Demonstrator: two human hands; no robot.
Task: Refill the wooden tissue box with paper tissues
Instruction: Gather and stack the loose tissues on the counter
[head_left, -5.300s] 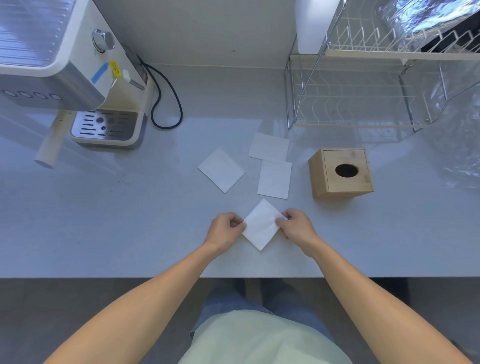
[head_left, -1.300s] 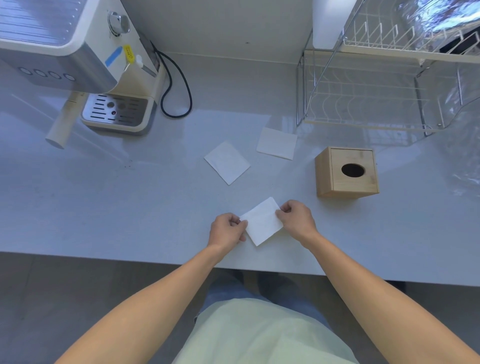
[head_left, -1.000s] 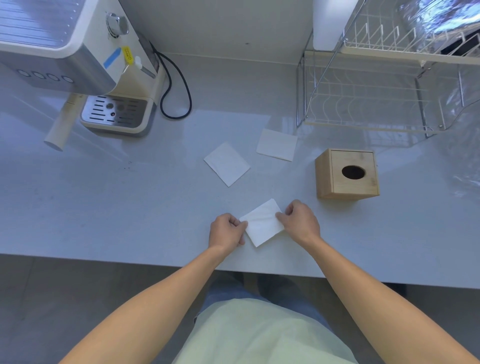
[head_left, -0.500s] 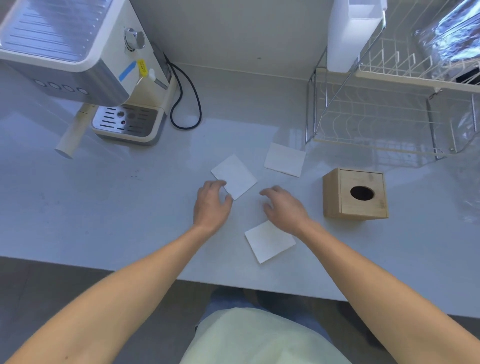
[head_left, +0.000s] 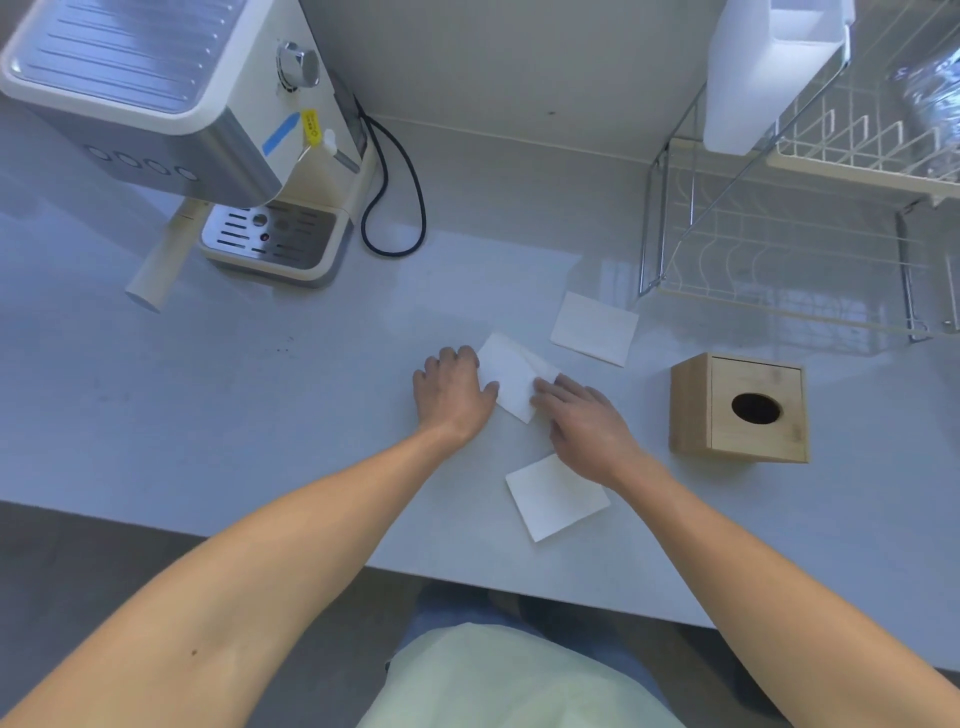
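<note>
The wooden tissue box (head_left: 737, 408) stands on the counter at the right, its round top hole dark. A white tissue (head_left: 511, 376) lies in the middle of the counter. My left hand (head_left: 453, 392) rests on its left edge and my right hand (head_left: 584, 426) presses on its right edge, which looks folded up a little. A folded stack of tissue (head_left: 553, 496) lies nearer to me, just under my right wrist. Another tissue (head_left: 595, 327) lies flat further back.
A coffee machine (head_left: 171, 130) with a black cord (head_left: 395, 208) stands at the back left. A wire dish rack (head_left: 800, 228) with a white container (head_left: 769, 73) fills the back right. The counter's front edge runs just below the folded tissue.
Both hands let go of the folded tissue near the counter edge, left it lying there, and moved forward onto the middle tissue. The camera view shifted slightly.
</note>
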